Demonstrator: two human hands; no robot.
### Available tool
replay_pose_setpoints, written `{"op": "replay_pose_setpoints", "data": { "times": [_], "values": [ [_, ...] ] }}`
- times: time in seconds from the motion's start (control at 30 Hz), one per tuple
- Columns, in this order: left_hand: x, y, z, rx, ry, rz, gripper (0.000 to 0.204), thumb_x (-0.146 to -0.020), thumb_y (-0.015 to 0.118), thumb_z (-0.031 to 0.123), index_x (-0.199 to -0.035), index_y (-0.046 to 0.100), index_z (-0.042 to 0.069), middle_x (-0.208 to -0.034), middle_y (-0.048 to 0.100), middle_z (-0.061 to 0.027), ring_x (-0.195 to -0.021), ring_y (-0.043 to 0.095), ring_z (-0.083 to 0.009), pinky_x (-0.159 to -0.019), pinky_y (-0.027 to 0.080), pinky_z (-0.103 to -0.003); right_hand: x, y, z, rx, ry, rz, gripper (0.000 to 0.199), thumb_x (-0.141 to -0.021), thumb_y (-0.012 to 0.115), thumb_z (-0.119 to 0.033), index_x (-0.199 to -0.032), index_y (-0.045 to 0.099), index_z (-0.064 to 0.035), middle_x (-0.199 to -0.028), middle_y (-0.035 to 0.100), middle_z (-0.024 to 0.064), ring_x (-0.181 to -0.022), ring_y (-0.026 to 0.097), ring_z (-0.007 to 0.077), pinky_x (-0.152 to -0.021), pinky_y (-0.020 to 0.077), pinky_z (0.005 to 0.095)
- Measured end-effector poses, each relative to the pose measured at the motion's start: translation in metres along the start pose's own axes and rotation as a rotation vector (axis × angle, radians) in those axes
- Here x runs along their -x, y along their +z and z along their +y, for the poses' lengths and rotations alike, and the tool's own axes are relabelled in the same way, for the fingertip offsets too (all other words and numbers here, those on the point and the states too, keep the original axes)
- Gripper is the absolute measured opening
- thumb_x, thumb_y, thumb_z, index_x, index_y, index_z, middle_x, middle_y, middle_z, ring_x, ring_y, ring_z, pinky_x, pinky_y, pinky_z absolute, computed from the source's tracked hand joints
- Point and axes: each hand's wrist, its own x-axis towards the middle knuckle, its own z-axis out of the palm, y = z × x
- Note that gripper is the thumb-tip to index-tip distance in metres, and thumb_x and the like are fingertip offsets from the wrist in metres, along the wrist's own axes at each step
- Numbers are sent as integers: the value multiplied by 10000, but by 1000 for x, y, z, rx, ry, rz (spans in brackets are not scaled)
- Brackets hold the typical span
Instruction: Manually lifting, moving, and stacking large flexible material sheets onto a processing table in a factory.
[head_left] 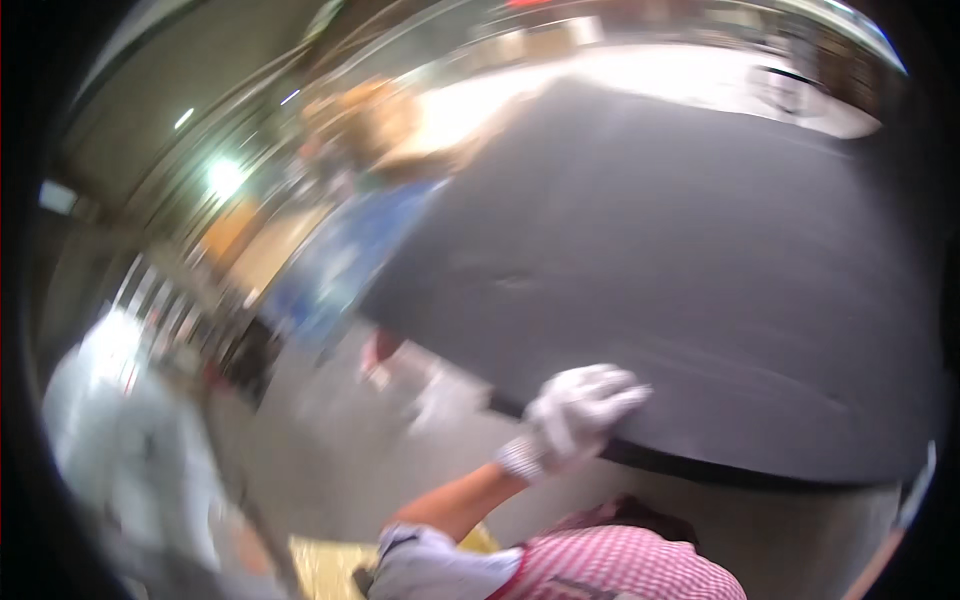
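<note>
gripped the near edge of a big dark board (690,250) with the left hand (587,405), in a white knitted glove. closed the fingers over the rim, a little left of the middle of that side, touching only the near margin of the top face. had nearly all of the board lying beyond the grip, stretching forward and out to both sides, farther to the right, with the left corner pointing toward a blue sheet (350,250). caught just a blurred sliver of the right hand (919,485) at the far right of the view, near the board's right end; could not tell wide from narrow there, nor holding from merely touching.

wore a checked pink-and-white apron (635,568) and a pale sleeve (445,572), just below the board's near edge. kept a yellow sheet (325,568) low, left of the sleeve. stood over a grey floor (320,410), with a whitish blurred bundle (445,395) beside the board's left edge. farther off, upper left, showed brown boxes (370,115) and a bright lamp (226,178), both smeared by blur.
</note>
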Motion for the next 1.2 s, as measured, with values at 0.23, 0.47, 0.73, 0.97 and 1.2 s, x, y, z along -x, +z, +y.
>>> {"op": "replay_pose_setpoints", "data": {
  "times": [0.23,0.47,0.73,0.97,1.2],
  "values": [
    [-105,131,182,-174,-19,-135,757,-612,795,413,-1249,565,74,-1260,532,-187,-1203,489,-394,-1047,301,-625,-94,-28,60,220,-305,-62,638,-908,582,-446,-1250,500,86,-1135,608,155,-1092,570,224,-911,490,336],
    [-149,209,261,-303,-30,180,430,-857,633,407,-1139,609,83,-1068,639,-95,-1036,602,-320,-1025,373,-545,-217,-162,86,164,-667,408,538,-973,482,-364,-1371,427,-6,-1387,459,145,-1298,414,236,-1077,339,432],
    [-202,224,264,-698,-711,-772,210,-785,571,262,-694,547,74,-736,599,-119,-649,585,-284,-661,421,-421,-297,-123,206,557,-583,410,556,-962,491,-367,-1377,417,-5,-1393,455,151,-1308,403,249,-1079,326,457],
    [-231,262,208,-791,-310,185,266,-838,532,307,-779,564,50,-800,603,-142,-711,592,-309,-717,434,-452,-304,-110,242,758,-552,215,573,-952,499,-371,-1383,408,-4,-1398,452,157,-1316,393,260,-1081,314,479],
    [-261,284,166,-830,-70,497,339,-891,494,353,-864,581,27,-864,607,-164,-772,598,-335,-772,446,-484,-299,-110,273,897,-513,-18,590,-943,507,-374,-1388,399,-3,-1403,448,163,-1325,383,271,-1082,302,500]
  ]
}}
